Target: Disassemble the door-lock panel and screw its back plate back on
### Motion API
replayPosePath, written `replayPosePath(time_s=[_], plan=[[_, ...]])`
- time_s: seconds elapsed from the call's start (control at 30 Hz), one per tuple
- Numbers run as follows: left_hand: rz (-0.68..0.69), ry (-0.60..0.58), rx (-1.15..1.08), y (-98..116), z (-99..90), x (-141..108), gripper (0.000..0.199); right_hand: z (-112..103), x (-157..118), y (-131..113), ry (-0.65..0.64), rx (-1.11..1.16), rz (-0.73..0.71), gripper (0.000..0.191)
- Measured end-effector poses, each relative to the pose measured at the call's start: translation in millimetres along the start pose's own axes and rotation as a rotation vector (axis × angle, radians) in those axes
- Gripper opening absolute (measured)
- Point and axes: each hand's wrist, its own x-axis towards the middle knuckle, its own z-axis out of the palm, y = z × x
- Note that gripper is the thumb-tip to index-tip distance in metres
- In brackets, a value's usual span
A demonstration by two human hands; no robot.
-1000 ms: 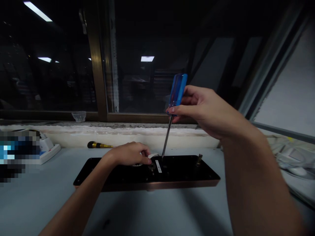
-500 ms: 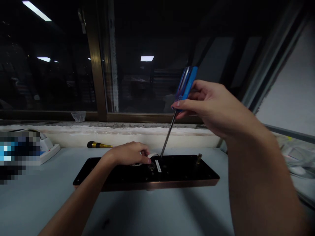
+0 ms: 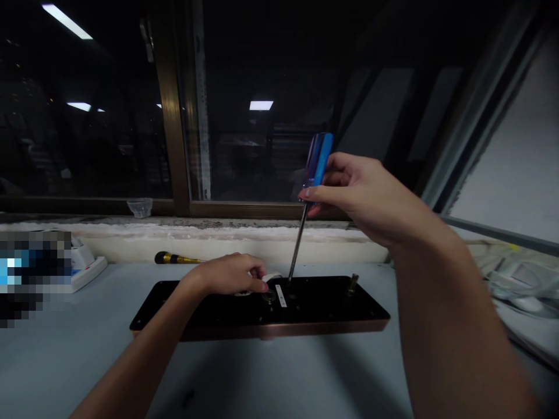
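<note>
so the right hand (image 3: 371, 198) has a screwdriver with a see-through blue handle and a thin metal shaft (image 3: 317, 166), pinched between thumb and fingers low on the handle. it leans a bit, handle top toward the right, and the tip comes down at the long black flat panel with coppery brown sides (image 3: 323, 305), near its far edge. can't tell if it's actually sitting in a screw.

that panel lies lengthwise on the pale blue-grey tabletop (image 3: 244, 378), right in front of the person. there's a small white rectangular label (image 3: 280, 295) stuck near the middle, just beside the driver tip. it has tiny dark marks on it, but they're way too small to read. a short brass-coloured post (image 3: 353, 284) stands up near the right end.

left hand (image 3: 231, 273) lies over the panel, fingers curled, thumb tip by a round metal ring (image 3: 268, 297) and a curved white band (image 3: 273, 276). can't tell if it's gripping either one or just resting there.

behind it there's a yellow-and-black-handled screwdriver (image 3: 177, 258) on the table, plus a clear plastic cup (image 3: 140, 207) up on the sill.
</note>
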Motion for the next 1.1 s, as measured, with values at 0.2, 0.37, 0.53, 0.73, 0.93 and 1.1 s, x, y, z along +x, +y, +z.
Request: replayPosePath(time_s=[0.2, 0.37, 0.53, 0.73, 0.93, 1.1], plan=[[-0.002, -0.002, -0.005, -1.3, 0.4, 1.6, 0.024, 1.2, 0.4, 0.0, -0.036, 0.012, -0.057, 0.028], [-0.007, 0.004, 0.001, -0.9, 0.2, 0.8, 0.023, 0.3, -2.3, -3.3, -0.034, -0.010, -0.052, 0.024], [-0.009, 0.004, 0.006, -0.2, 0.2, 0.6, 0.024, -2.5, -3.1, -3.9, -0.014, -0.047, -0.020, 0.021], [-0.012, 0.000, -0.001, -0.5, 0.7, -0.2, 0.022, -3.4, -4.8, -4.3, -0.026, -0.037, -0.023, 0.014], [-0.004, 0.003, -0.012, -2.6, 0.5, 0.6, 0.022, -2.4, -7.6, -6.5, -0.048, -0.003, -0.053, 0.017], [-0.006, 0.000, -0.011, -1.6, -0.4, 0.9, 0.022, -2.2, -6.7, -4.9, -0.064, -0.010, -0.086, 0.016]])
